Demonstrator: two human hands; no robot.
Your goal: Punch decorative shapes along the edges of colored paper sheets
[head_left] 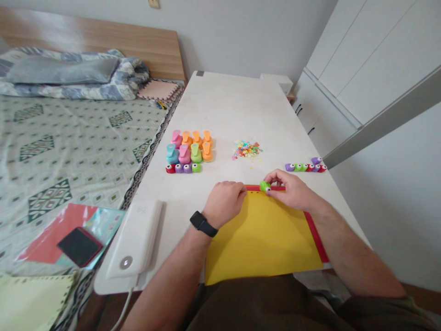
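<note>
A yellow sheet of paper lies on the table in front of me, with red paper showing past its far and right edges. Small punched marks run along the yellow sheet's far edge. My right hand grips a small green craft punch at that edge between thumb and fingers. To its left, my left hand is closed on the sheet's far left edge; a black watch is on that wrist.
Large craft punches stand in rows at the left, small ones at the right. Between them lies a pile of paper confetti. A white device with a cable rests at the left table edge. A phone lies on the bed.
</note>
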